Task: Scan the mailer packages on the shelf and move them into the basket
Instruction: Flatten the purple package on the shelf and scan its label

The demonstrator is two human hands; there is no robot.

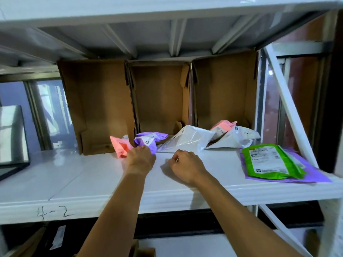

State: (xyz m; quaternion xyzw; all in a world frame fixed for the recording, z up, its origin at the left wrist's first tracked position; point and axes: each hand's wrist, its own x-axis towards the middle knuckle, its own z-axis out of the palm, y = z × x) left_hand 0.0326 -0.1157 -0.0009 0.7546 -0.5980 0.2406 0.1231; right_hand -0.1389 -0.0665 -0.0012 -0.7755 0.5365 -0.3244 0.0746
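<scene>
Plenty of bare shelf (74, 173) along the front edge; left hand (140, 158) grips the purple mailer (146, 143), right hand (187, 166) is curled beside the white mailer (187, 141), can't tell if it's holding.

Desk: What fills the frame?
Photographer: A white metal shelf (74, 182), glossy under cool light, with a handwritten mark (53, 213) reading "4-2" on its near edge. The ribbed underside of the upper level (174, 34) spans the top.
Desk: And behind?
Photographer: Three open cardboard boxes (100, 101) line the far side. Windows (50, 112) show at far left; a white diagonal brace (289, 108) crosses a reddish-brown wall (300, 89) at right.
</scene>
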